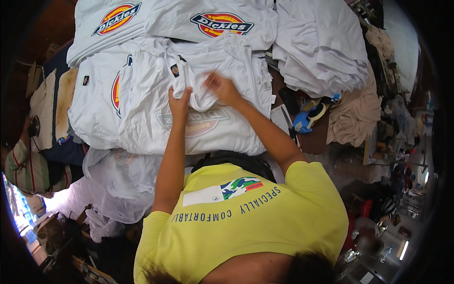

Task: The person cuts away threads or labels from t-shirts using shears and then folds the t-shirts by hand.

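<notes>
A white T-shirt (146,94) with a small dark neck label lies spread on other shirts in front of me. My left hand (180,102) pinches its collar just below the label, the thumb on top and the other fingers mostly under the cloth. To the right of it, my right hand (221,88) is over the neck opening. Its fingers look curled but are smeared by motion, so I cannot make out whether they grip any cloth. A faded print (198,122) shows through the thin fabric nearer to me.
Folded white shirts with colourful chest prints (222,23) are stacked at the far side. A tall pile of white garments (321,52) stands at the right, beside a blue tape dispenser (306,118) and beige cloth (354,118). A clear plastic bag (123,189) hangs at the near left.
</notes>
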